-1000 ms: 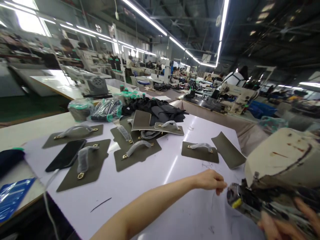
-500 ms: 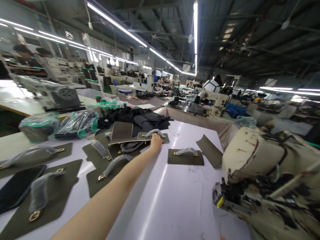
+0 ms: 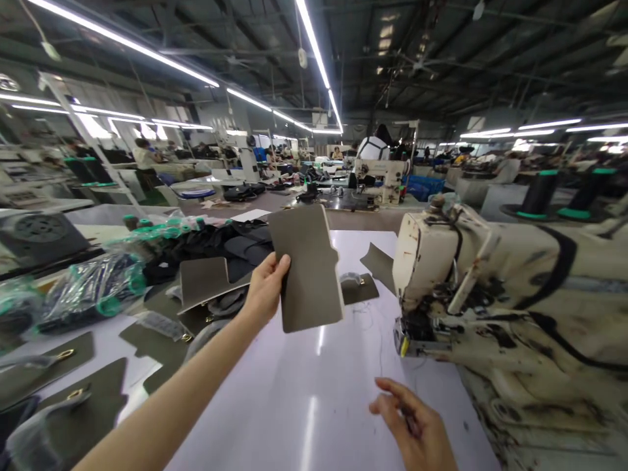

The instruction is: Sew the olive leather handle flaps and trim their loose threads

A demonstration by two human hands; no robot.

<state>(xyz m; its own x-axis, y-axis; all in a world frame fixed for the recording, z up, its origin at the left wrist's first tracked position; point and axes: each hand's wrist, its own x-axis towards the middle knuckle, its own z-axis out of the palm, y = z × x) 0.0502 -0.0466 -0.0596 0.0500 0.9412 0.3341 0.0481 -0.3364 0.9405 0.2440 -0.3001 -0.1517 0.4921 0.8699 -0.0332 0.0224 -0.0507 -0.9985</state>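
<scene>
My left hand (image 3: 267,288) grips a flat olive-grey panel (image 3: 309,271) by its left edge, thumb on the near face. The panel stands nearly upright above the table, with a small notch in its right edge; its far side is hidden. My right hand (image 3: 415,425) is low at the right over the white table (image 3: 275,399), fingers bent and apart; a dark spot near its palm is unclear. Behind the held panel lies another panel with a plastic-wrapped handle (image 3: 353,281). More panels with wrapped handles (image 3: 161,324) and gold-coloured rings lie at the left.
An off-white sewing machine (image 3: 441,261) stands close on the right. A loose olive piece (image 3: 380,265) lies beside its head. Back left are dark fabric pieces (image 3: 226,245) and plastic-bagged thread spools (image 3: 93,291). Loose threads lie on the table.
My left hand has lifted a panel from the pile and brought it nearer, turned upright. My right hand has come into view at lower right. The view has swung to the right.
</scene>
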